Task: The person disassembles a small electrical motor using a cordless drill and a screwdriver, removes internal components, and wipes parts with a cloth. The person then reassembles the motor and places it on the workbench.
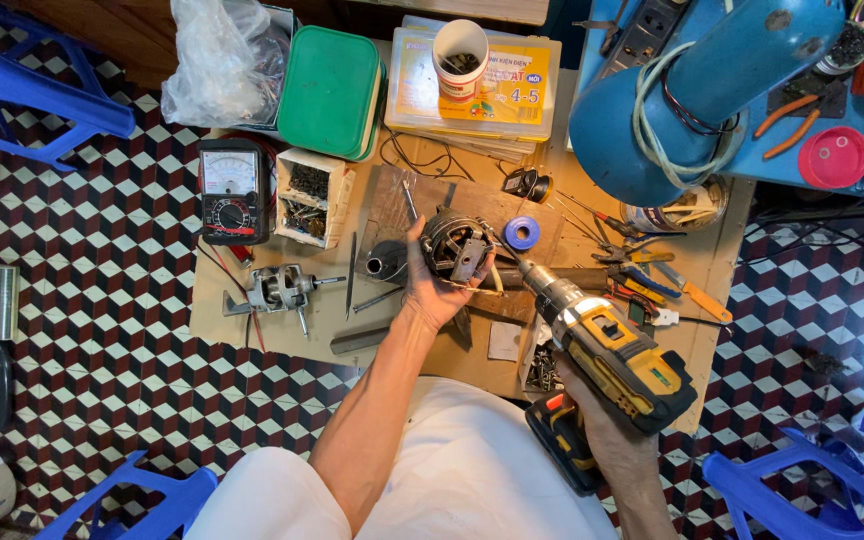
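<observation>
While the seated person's right hand [607,425] wraps the grip of a yellow-and-black cordless drill [607,360], its bit points up and left into a round grey metal motor stator with copper windings [455,248], which the left hand [430,285] cradles from below, fingers curled round its rim, just above the low wooden work board [282,335]. The step in hand appears to be driving or drawing a screw at the stator's edge; the next move would call for a bit kept square to the fastener and a steady left-hand hold, since the part rests on nothing but the palm.

Left of the hands lies a small grey motor rotor with shaft [280,288], and beyond it a black analogue multimeter with a white dial [233,190]. Beside the meter stands a white open cardboard box [310,198], its two compartments holding what look like dark screws and small metal parts. Near the drill's chuck sits a blue roll of tape [522,233].

Farther back, a green lidded plastic box [330,92] is closed, its contents hidden. A clear flat plastic organiser case with a yellow label [477,95] carries a white cylindrical cup [460,58] holding small dark hardware. A crumpled clear plastic bag [220,62] sits at the far left corner, contents unclear.
</observation>
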